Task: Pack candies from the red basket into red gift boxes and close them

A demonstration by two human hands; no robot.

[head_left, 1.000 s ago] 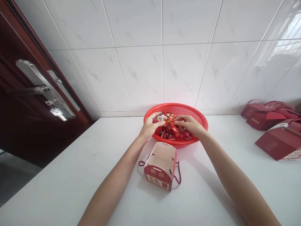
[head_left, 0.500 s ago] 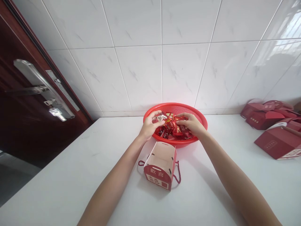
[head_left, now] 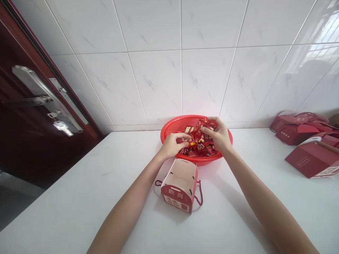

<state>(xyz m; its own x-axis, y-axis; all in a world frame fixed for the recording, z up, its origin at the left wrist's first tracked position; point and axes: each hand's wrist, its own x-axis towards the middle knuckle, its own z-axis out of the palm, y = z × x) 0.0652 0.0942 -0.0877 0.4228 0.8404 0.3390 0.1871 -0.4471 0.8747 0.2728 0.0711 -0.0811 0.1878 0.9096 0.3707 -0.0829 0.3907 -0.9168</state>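
Observation:
Red wrapped candies (head_left: 202,147) fill a red plastic colander (head_left: 197,160). My left hand (head_left: 170,145) is at its near left side, thumb and fingers closed round a red packet partly hidden by them, with a small red and yellow candy close to the thumb. Over the right side, my right hand (head_left: 221,137) grips red candy packets between thumb and fingers, raised above the pile. In front of the colander stands an open-topped red gift box (head_left: 181,178) with a pale inside. Its dark red cord handles hang out on both sides.
Several red gift boxes (head_left: 312,158) lie at the right of the white table (head_left: 119,176). White tiles (head_left: 156,84) rise behind. At left is a dark red door (head_left: 23,134) with a metal handle and keys (head_left: 62,127).
My right hand has risen toward the back of the colander, lifting red packets. My left hand has lowered slightly to the right among the candies. The gift box stays in place.

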